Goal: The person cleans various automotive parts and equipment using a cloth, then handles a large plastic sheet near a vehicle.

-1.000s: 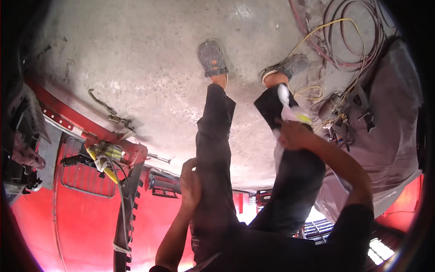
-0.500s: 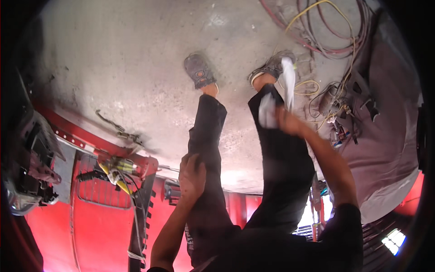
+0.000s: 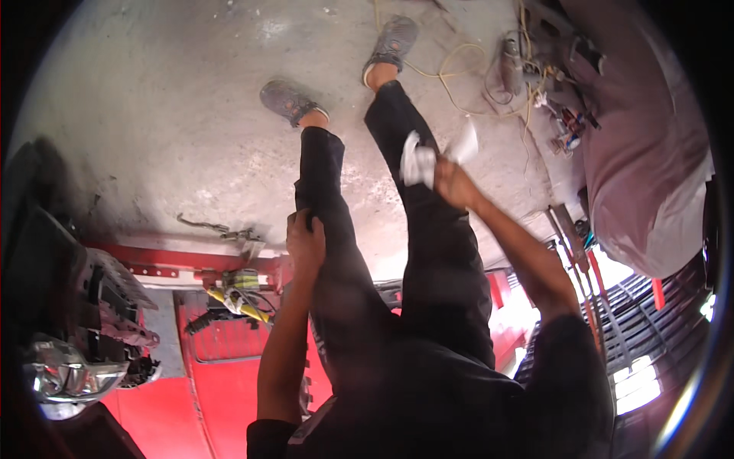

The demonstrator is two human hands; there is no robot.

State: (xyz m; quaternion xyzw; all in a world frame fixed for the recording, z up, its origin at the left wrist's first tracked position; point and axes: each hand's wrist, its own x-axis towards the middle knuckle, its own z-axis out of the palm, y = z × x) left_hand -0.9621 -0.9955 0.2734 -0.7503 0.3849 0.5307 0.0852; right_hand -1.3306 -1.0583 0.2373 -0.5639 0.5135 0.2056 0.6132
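Note:
My right hand point(image 3: 454, 184) is closed around a white cloth point(image 3: 417, 163), in front of my right trouser leg point(image 3: 440, 260). The cloth sticks out on both sides of the fist, and its loose end is blurred by motion. Lower and to the left, my left hand point(image 3: 306, 239) rests at the knee of my left trouser leg point(image 3: 321, 164). Its fingers are curled in, with dark trouser fabric showing between them.
Yellow cable point(image 3: 457, 96) and a grey cylindrical tool point(image 3: 511, 67) lie on the concrete floor point(image 3: 176, 115). A grey cover point(image 3: 642, 153) hangs at the right. Left are a red metal beam point(image 3: 145, 258), a yellow-and-black strap point(image 3: 238, 302) and a vehicle headlight point(image 3: 73, 373).
The view has swung, so my legs and feet sit farther left and higher. My right hand still holds the cloth, whose hanging end has swung up. My left hand stays at the knee.

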